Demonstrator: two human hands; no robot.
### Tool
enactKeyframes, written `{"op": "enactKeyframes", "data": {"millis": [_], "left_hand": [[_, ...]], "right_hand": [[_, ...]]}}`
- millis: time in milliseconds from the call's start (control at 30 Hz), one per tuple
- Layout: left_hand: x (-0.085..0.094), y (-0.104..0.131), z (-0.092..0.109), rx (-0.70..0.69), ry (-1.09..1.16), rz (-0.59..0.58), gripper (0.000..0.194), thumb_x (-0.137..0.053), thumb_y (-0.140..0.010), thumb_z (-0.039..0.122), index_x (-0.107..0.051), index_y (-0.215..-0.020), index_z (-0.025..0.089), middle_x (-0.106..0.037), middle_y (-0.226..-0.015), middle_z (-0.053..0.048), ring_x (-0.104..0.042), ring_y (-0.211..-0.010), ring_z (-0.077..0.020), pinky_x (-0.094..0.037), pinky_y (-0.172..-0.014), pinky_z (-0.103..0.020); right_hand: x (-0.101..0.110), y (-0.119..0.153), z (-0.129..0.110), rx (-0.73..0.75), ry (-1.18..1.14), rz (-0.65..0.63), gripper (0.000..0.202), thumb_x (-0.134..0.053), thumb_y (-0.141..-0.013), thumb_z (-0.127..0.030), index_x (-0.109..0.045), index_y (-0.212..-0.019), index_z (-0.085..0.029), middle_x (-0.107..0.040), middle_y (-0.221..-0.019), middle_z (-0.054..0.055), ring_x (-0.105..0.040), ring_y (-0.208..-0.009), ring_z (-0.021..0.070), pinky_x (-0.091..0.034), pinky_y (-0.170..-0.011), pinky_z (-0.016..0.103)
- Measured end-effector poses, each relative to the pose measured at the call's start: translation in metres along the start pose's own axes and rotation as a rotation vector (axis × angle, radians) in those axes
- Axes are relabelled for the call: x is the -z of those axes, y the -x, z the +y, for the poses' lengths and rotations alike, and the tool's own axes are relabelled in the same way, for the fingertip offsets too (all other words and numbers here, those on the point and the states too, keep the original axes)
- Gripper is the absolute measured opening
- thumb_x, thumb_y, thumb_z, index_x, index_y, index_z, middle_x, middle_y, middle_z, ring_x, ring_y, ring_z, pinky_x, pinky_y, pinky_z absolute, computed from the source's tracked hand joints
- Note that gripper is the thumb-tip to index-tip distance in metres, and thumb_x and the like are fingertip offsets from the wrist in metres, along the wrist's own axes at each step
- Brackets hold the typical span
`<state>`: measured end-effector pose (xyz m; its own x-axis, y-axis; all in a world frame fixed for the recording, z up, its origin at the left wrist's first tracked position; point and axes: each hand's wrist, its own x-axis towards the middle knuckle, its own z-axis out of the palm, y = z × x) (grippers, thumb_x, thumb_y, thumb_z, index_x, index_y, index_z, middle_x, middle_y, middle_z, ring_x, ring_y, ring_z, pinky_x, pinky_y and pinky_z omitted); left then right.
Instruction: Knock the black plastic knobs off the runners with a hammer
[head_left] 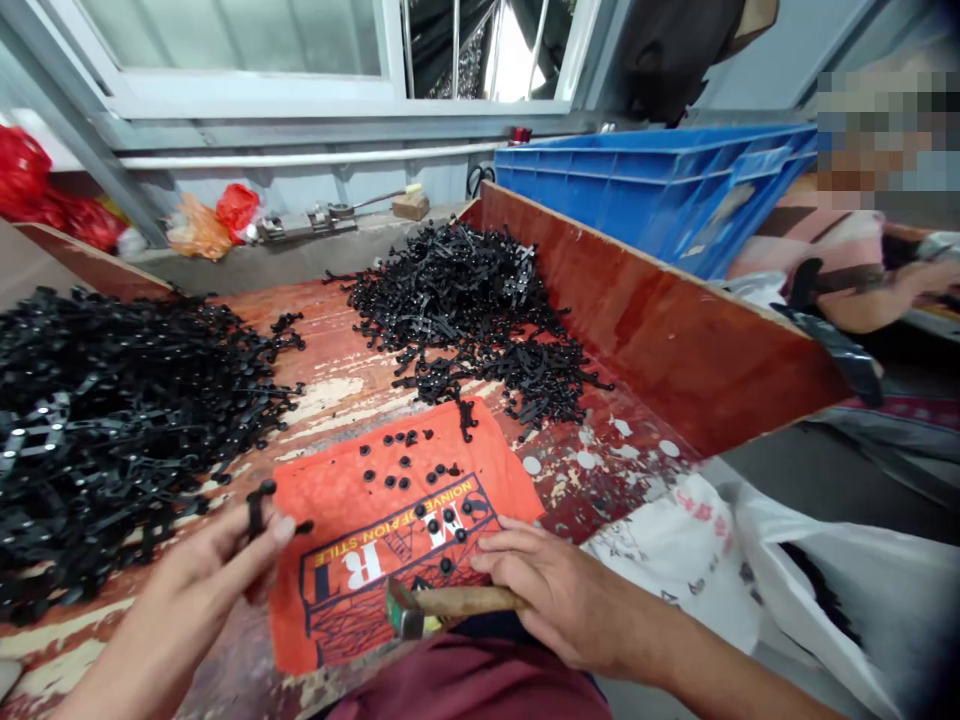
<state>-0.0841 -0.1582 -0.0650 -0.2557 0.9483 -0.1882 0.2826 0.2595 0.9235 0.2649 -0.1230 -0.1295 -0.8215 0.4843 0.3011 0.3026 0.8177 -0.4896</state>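
Note:
My left hand (217, 570) is closed on a small black linked part (256, 510), pinched between thumb and fingers at the left edge of an orange printed cloth (322, 480). My right hand (562, 590) is wrapped round the wooden handle of a hammer (469, 600). Its metal head, with green on it, points left over the cloth's near edge. Several small black round pieces (405, 462) lie scattered on the cloth, some close to my right fingertips. A short black linked strip (466, 420) rests at the cloth's far edge.
A large heap of black linked parts (135, 390) covers the table's left side; another heap (450, 290) lies at the back. A red-brown board (637, 310) borders the right, beside a blue crate (600, 195). White sacks (675, 560) stand right. A person's arm (870, 300) shows beyond.

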Motion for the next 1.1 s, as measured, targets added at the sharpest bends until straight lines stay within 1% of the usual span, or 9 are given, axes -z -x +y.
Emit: {"op": "enactKeyframes", "data": {"millis": [100,167,267,367,433,600,700,867,1100], "left_hand": [[-0.017,-0.032,0.023,0.014,-0.008,0.02,0.036,-0.076,-0.07,0.049,-0.06,-0.063,0.018,-0.054,-0.051,0.003,-0.042,-0.043,-0.0083,-0.032,-0.041,-0.017],[-0.029,-0.048,0.025,0.037,-0.005,-0.01,0.042,-0.076,-0.066,0.052,-0.052,-0.057,0.018,-0.048,-0.044,0.004,-0.037,-0.038,-0.007,-0.026,-0.038,-0.017],[-0.039,-0.063,0.018,0.072,-0.006,-0.057,0.048,-0.076,-0.062,0.059,-0.047,-0.058,0.021,-0.045,-0.04,0.006,-0.036,-0.034,-0.0072,-0.025,-0.035,-0.017],[-0.04,-0.07,0.011,0.117,0.013,-0.129,0.051,-0.074,-0.062,0.064,-0.045,-0.058,0.021,-0.046,-0.039,0.006,-0.037,-0.031,-0.0073,-0.025,-0.034,-0.018],[-0.04,-0.072,0.008,0.148,0.029,-0.168,0.052,-0.074,-0.064,0.064,-0.046,-0.058,0.02,-0.046,-0.037,0.005,-0.037,-0.03,-0.0068,-0.025,-0.034,-0.017],[-0.041,-0.076,0.004,0.168,0.072,-0.167,0.049,-0.075,-0.064,0.06,-0.048,-0.058,0.02,-0.047,-0.036,0.005,-0.036,-0.029,-0.0067,-0.024,-0.033,-0.017],[-0.041,-0.078,0.004,0.172,0.071,-0.18,0.048,-0.074,-0.064,0.06,-0.049,-0.057,0.019,-0.047,-0.037,0.005,-0.036,-0.028,-0.0062,-0.023,-0.033,-0.017],[-0.042,-0.08,0.0,0.165,0.062,-0.159,0.049,-0.074,-0.063,0.06,-0.048,-0.058,0.019,-0.05,-0.039,0.005,-0.037,-0.028,-0.0054,-0.023,-0.032,-0.016],[-0.05,-0.08,-0.005,0.189,0.022,-0.045,0.044,-0.072,-0.058,0.057,-0.048,-0.063,0.021,-0.051,-0.039,0.006,-0.039,-0.027,-0.0068,-0.025,-0.029,-0.016]], "right_hand": [[0.005,0.002,-0.002,-0.163,-0.034,0.045,0.025,-0.044,-0.088,-0.009,-0.057,-0.107,-0.019,-0.066,-0.095,0.008,-0.063,-0.09,0.0237,-0.052,-0.084,0.038],[0.01,0.004,-0.004,-0.348,-0.121,0.067,0.017,-0.043,-0.094,-0.015,-0.055,-0.103,-0.023,-0.062,-0.08,0.002,-0.06,-0.071,0.021,-0.05,-0.069,0.033],[0.016,0.006,-0.005,-0.553,-0.363,0.155,0.009,-0.046,-0.1,-0.029,-0.054,-0.099,-0.027,-0.058,-0.076,-0.002,-0.056,-0.066,0.0186,-0.045,-0.061,0.028],[0.018,0.006,-0.003,-0.642,-0.578,0.241,0.02,-0.042,-0.104,-0.04,-0.052,-0.094,-0.026,-0.048,-0.07,-0.005,-0.047,-0.058,0.0143,-0.04,-0.053,0.023],[0.018,0.004,-0.001,-0.686,-0.655,0.247,0.027,-0.035,-0.106,-0.043,-0.051,-0.094,-0.025,-0.043,-0.068,-0.006,-0.042,-0.053,0.0119,-0.037,-0.049,0.022],[0.018,-0.007,0.002,-0.701,-0.635,0.239,0.026,-0.036,-0.106,-0.045,-0.051,-0.099,-0.024,-0.043,-0.068,-0.006,-0.039,-0.054,0.0114,-0.034,-0.047,0.021],[0.019,-0.015,0.001,-0.671,-0.585,0.217,0.025,-0.039,-0.105,-0.042,-0.05,-0.092,-0.023,-0.042,-0.067,-0.005,-0.038,-0.055,0.0118,-0.032,-0.048,0.022],[0.018,-0.02,0.004,-0.636,-0.468,0.181,0.024,-0.042,-0.102,-0.035,-0.052,-0.085,-0.022,-0.05,-0.07,-0.003,-0.043,-0.062,0.0146,-0.035,-0.055,0.024],[0.028,-0.034,-0.004,-0.561,-0.41,0.116,0.024,-0.038,-0.105,-0.032,-0.061,-0.106,-0.023,-0.06,-0.081,-0.001,-0.054,-0.072,0.0159,-0.039,-0.064,0.025]]}}
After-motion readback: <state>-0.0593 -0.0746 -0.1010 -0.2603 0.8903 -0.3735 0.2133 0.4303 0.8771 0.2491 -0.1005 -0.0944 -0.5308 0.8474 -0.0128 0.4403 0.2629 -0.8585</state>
